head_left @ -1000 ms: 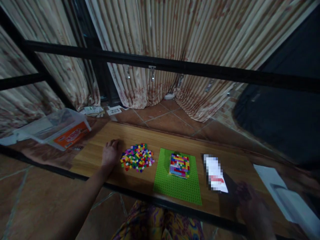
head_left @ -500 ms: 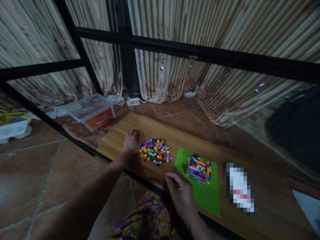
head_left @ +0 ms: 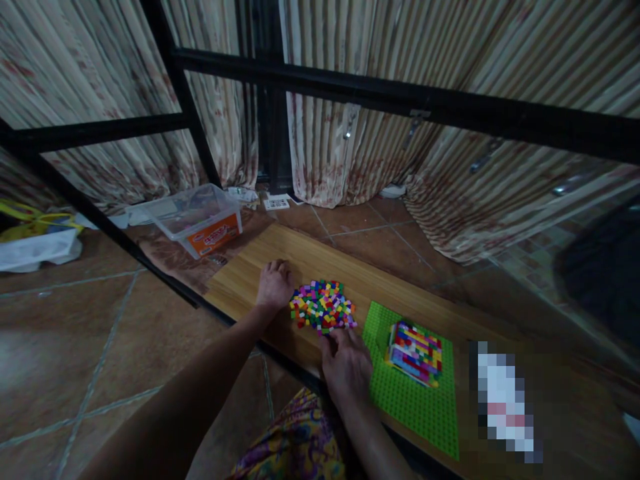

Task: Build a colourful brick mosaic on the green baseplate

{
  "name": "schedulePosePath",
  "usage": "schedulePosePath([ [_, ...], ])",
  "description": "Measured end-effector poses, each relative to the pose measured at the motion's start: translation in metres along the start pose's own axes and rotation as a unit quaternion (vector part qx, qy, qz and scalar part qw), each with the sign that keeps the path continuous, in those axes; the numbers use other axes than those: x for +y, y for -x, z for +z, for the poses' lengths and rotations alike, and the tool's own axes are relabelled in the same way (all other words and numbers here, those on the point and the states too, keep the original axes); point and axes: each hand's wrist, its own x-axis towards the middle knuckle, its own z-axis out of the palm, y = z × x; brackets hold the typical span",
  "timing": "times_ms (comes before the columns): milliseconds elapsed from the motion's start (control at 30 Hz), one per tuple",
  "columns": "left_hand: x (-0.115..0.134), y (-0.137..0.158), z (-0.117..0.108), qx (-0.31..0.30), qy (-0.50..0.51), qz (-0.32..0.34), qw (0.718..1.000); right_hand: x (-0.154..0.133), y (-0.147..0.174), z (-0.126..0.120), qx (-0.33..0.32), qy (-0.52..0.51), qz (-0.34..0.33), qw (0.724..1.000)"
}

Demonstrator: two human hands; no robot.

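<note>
On the left, a clear plastic box (head_left: 183, 212) with an orange label (head_left: 215, 235) stands beyond the wooden surface (head_left: 240, 283). The left hand (head_left: 275, 285) rests on this surface with curled fingers, just left of the pile of small coloured bricks (head_left: 323, 305); whether it holds something, one cannot tell. At the near side of the pile is the right hand (head_left: 347, 367), fingers bent, its grip also not visible. Further right, the green baseplate (head_left: 407, 417) carries a block of joined bricks (head_left: 415, 352).

Both forearms (head_left: 200, 393) are bare. The patterned lower garment (head_left: 295, 443) (yellow, swirled with purple) shows below the near edge of the tabletop (head_left: 245, 277).
</note>
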Motion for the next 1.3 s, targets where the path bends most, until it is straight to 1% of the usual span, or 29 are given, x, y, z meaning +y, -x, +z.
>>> schedulePosePath([
  [133, 0.0, 0.0, 0.0, -0.001, -0.001, 0.0, 1.0, 0.003, 0.001, -0.002, 0.002, -0.017, 0.002, 1.0],
  [400, -0.001, 0.0, 0.001, 0.005, 0.008, 0.002, 1.0, 0.019, 0.007, -0.012, 0.011, -0.048, 0.023, 0.999],
  [633, -0.002, -0.001, 0.001, 0.002, -0.001, 0.006, 1.0, 0.028, 0.005, -0.013, 0.005, -0.138, 0.086, 0.987],
  [800, -0.002, -0.001, 0.001, 0.008, 0.001, 0.007, 1.0, 0.031, 0.003, -0.018, -0.009, -0.199, 0.104, 0.975],
  [867, -0.002, -0.001, 0.001, 0.009, 0.001, 0.005, 1.0, 0.032, 0.002, -0.021, -0.013, -0.212, 0.1, 0.972],
  [933, -0.002, -0.001, 0.001, 0.008, 0.002, 0.005, 1.0, 0.034, 0.002, -0.025, -0.02, -0.208, 0.082, 0.974],
  [1067, -0.002, -0.001, 0.001, 0.007, 0.008, 0.01, 1.0, 0.034, 0.002, -0.03, -0.031, -0.157, 0.014, 0.987],
  [1167, -0.002, -0.001, 0.002, 0.007, 0.013, 0.006, 1.0, 0.032, 0.001, -0.028, -0.04, -0.131, -0.03, 0.99],
  [1233, -0.002, -0.001, 0.002, 0.008, 0.016, 0.001, 1.0, 0.032, 0.001, -0.023, -0.038, -0.125, -0.035, 0.991],
  [1300, -0.002, 0.0, 0.002, 0.008, 0.016, -0.001, 1.0, 0.033, 0.003, -0.017, -0.029, -0.12, -0.017, 0.992],
])
